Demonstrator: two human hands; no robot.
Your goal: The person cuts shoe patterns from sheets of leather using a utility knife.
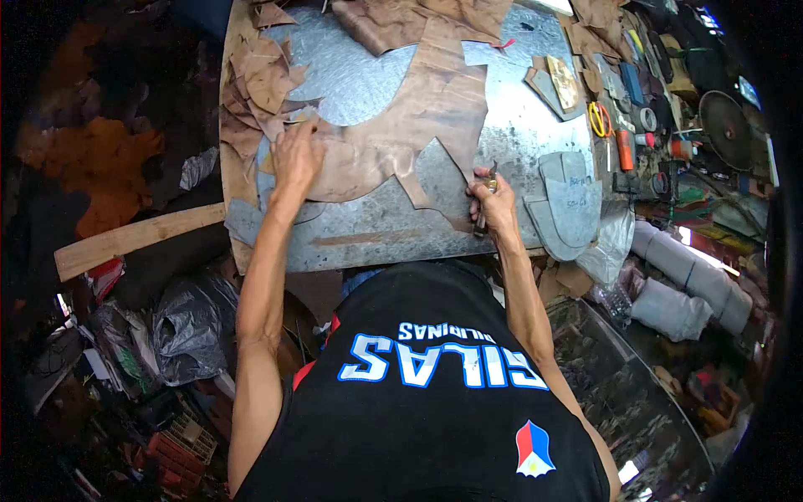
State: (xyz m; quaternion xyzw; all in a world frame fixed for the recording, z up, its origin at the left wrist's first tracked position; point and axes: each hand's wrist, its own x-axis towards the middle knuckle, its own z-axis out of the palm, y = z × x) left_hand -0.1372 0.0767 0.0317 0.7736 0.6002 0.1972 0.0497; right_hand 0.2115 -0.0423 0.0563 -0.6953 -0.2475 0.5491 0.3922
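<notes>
A large brown leather piece (368, 146) with cut-out edges lies across the metal-topped table (376, 243). My left hand (297, 156) rests palm down at its left side, fingers spread forward, beside a pile of leather scraps (263, 71). Just under those fingers shows a bit of something yellowish and blue, too small to name. Near the table's front, my right hand (495, 203) is closed around a slim hand tool (491, 176) with a dark handle and a brass-coloured part. Its narrow tip points away from me, close to the leather's right strip.
Grey pattern pieces (571, 201) with writing lie right of my right hand. More leather (401, 21) is heaped at the far edge. Yellow-handled scissors (599, 120) and an orange bottle (624, 151) stand on the right among clutter. A wooden plank (142, 238) juts out left.
</notes>
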